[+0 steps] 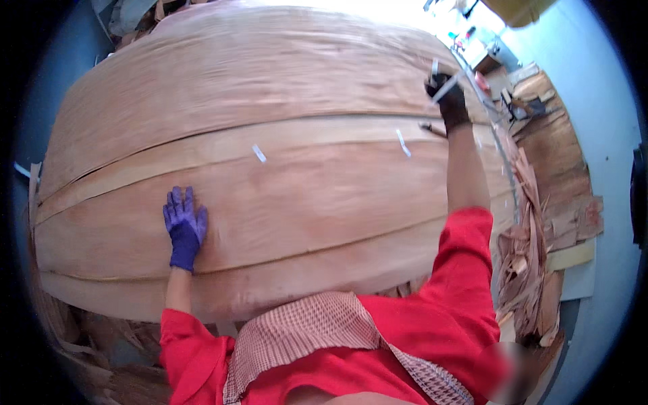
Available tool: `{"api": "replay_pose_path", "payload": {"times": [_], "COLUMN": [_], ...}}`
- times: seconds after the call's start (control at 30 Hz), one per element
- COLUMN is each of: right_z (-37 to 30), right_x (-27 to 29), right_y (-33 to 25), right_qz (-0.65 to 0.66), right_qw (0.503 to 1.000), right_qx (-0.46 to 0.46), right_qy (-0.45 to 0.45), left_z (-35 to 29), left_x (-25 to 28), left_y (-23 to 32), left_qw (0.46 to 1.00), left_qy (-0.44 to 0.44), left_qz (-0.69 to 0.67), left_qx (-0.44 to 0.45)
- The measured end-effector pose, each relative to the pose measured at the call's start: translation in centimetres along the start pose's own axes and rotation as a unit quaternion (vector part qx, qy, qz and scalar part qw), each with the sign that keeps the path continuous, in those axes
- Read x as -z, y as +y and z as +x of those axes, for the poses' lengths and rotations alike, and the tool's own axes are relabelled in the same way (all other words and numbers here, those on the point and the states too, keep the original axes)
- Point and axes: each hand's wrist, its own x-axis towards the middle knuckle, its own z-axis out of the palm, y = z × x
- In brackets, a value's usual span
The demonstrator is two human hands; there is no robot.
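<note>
A large stack of thin reddish-brown wood veneer sheets (pixel 304 202) spreads across the work surface before me. My left hand (pixel 183 226), in a purple glove, lies flat on the near sheet with its fingers stretched out. Farther off to the right, my right hand (pixel 451 102) wears a dark glove and is closed on a strip of white tape (pixel 457 79). Two short white tape pieces (pixel 259 154) stick to the sheet between the hands. By my right wrist lies a slim dark tool (pixel 432 128), its kind unclear. A paler veneer strip (pixel 223 150) runs along a dark gap.
Ragged veneer scraps (pixel 523 263) hang and pile along the right edge. Beyond them, brown boards (pixel 553 148) lie on the pale blue floor (pixel 601 101). More scraps lie below the near left edge. Small items and a box (pixel 487 64) stand at the far right.
</note>
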Motion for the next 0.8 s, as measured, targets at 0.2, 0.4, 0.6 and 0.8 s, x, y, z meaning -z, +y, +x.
{"api": "replay_pose_path", "payload": {"times": [0.2,0.4,0.6,0.8], "right_z": [-5.6,-20.6,-27.3,-29.1], "right_x": [-11.3,-14.1,-20.7,-23.8], "right_y": [8.0,9.9,11.5,19.4], "right_qz": [-0.037,-0.101,-0.007,-0.088], "right_qw": [0.939,0.915,0.904,0.958], "right_qx": [-0.012,-0.228,-0.336,-0.158], "right_qy": [-0.343,-0.316,-0.265,-0.221], "left_z": [-0.4,0.4,-0.7,-0.2], "left_x": [-1.1,-0.2,-0.2,0.1], "left_y": [-0.9,0.5,-0.8,-1.5], "left_qw": [1.000,0.998,0.995,0.964], "left_qy": [-0.003,0.008,0.019,0.027], "left_qz": [-0.014,-0.063,-0.092,-0.263], "left_qx": [0.014,0.007,0.026,0.008]}}
